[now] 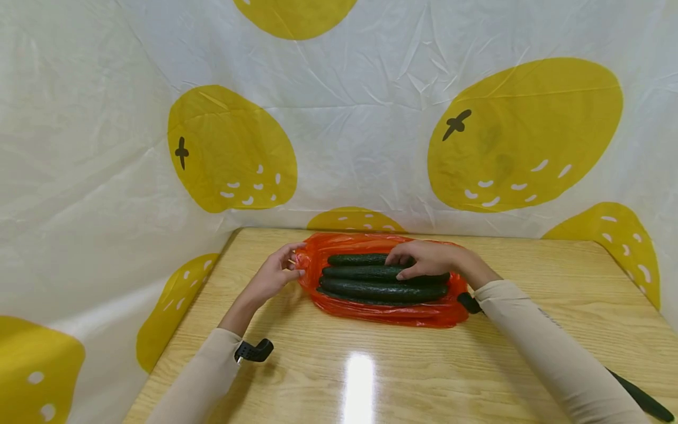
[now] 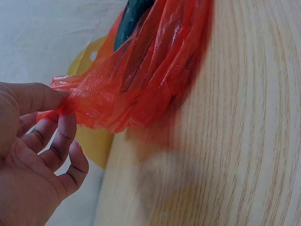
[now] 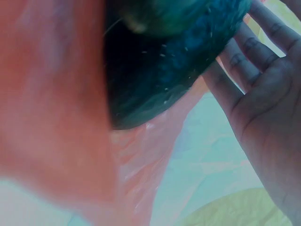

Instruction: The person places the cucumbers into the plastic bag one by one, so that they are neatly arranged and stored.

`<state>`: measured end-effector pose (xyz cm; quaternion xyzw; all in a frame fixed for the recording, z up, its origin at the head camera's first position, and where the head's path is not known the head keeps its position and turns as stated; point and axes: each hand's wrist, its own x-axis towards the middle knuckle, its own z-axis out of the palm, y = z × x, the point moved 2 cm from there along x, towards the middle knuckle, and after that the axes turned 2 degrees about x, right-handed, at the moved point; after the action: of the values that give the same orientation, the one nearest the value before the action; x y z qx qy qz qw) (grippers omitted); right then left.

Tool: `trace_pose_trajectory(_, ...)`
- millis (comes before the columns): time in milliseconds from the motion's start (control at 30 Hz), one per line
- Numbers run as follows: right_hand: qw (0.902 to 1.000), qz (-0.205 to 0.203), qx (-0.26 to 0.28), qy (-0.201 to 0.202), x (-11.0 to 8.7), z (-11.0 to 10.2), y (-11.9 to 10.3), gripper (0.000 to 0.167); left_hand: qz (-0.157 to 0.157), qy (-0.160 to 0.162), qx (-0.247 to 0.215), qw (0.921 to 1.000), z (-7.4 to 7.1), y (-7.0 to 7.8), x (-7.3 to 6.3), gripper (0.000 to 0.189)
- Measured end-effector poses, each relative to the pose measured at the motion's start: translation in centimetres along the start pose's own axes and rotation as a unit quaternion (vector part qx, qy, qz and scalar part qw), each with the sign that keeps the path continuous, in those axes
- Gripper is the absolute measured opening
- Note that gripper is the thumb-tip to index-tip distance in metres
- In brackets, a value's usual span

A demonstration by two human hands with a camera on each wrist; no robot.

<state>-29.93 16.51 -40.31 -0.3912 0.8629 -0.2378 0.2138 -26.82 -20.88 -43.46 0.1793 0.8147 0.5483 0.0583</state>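
Several dark green cucumbers (image 1: 384, 290) lie side by side on a spread red plastic bag (image 1: 371, 311) at the back of the table. My left hand (image 1: 269, 277) pinches the bag's gathered left end between thumb and fingertips, and the film (image 2: 113, 101) stretches away from the pinch in the left wrist view. Over the right half of the back cucumbers reaches my right hand (image 1: 431, 259), thumb apart from the fingers. In the right wrist view its fingers (image 3: 244, 59) extend nearly straight along a cucumber's side (image 3: 155, 94); the fingertips are hidden behind it.
One more cucumber (image 1: 643, 397) rests near the table's front right, partly hidden by the right sleeve (image 1: 556, 347). A white sheet (image 1: 360, 141) with yellow fruit prints hangs behind and left of the wooden table (image 1: 296, 365). Black wrist mounts (image 1: 254, 351) sit on both arms.
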Motion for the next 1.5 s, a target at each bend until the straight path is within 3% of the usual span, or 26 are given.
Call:
trace_pose_trajectory(400,0.9997,-0.002,0.016,0.019,-2.2,-0.7,0.6,0.041,0.002,0.003,0.009,0.9999,-0.1,0.2,0.2,0.06)
trace_pose_trajectory(1000,0.9935,0.001,0.095,0.063,-8.9,-1.4,0.8,0.044,-0.014,0.002,-0.001,0.9999,0.0,0.2,-0.1,0.062)
trace_pose_trajectory(1200,0.9924,0.0,0.1,0.071,-11.1,-1.0,1.1,0.042,-0.017,0.0,-0.01,0.9998,0.0,0.4,-0.1,0.064)
trace_pose_trajectory(1500,0.9933,-0.022,0.064,0.094,-14.3,-0.9,1.4,0.033,-0.015,0.003,-0.008,0.9999,0.2,0.4,0.1,0.062)
